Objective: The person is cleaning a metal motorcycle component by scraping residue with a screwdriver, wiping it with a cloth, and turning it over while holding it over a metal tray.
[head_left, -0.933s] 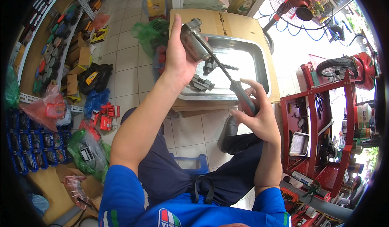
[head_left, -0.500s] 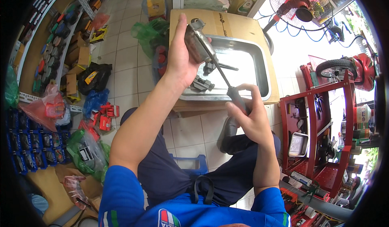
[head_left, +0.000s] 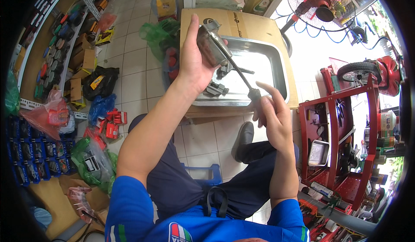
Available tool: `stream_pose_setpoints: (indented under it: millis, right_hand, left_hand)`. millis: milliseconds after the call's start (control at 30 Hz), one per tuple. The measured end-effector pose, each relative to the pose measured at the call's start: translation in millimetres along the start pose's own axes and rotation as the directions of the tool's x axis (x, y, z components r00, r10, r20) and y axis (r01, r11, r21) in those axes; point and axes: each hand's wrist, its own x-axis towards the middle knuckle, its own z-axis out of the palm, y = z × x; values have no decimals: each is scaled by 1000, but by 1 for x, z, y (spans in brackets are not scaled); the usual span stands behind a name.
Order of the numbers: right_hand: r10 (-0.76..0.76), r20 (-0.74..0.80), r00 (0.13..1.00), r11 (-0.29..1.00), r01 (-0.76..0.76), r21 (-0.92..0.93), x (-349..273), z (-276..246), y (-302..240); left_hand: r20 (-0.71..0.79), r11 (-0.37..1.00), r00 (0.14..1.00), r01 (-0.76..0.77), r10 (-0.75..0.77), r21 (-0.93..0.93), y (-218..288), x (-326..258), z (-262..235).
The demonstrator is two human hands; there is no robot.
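My left hand (head_left: 193, 67) is wrapped round a grey metal housing (head_left: 209, 47), holding it up over the near left part of a shallow metal tray (head_left: 283, 80). In my right hand (head_left: 277, 123) is a long screwdriver (head_left: 255, 96), gripped by its dark handle with the index finger partly lifted. Its thin shaft slants up to the left and lies against the housing's right side, near the top; the exact spot of the tip is hard to make out. Beneath, in the tray, lie a dark clamp-like metal part (head_left: 216, 88) and another dark part with a rod (head_left: 225, 70).
The tray sits on a cardboard box (head_left: 190, 21). A standing fan (head_left: 322, 8) is at the far right, above a red metal tool rack (head_left: 330, 134). Plastic bags and shelves line the left. A blue stool (head_left: 203, 175) shows between my legs.
My right hand has shifted slightly right and turned, its fingers regripping the screwdriver handle. The shaft still reaches the housing; my left hand has hardly moved.
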Motion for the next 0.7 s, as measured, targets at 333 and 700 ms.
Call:
stream_pose_setpoints:
  millis: [333,700]
  right_hand:
    - [-238,-67,969,935,210,-286,5,10,18]
    - [-28,18,999,1000,28,-6,5,-4,13]
  left_hand:
    - [43,999,998,-47,46,24,-4,0,2]
    - [70,998,996,-59,58,21,2,0,3]
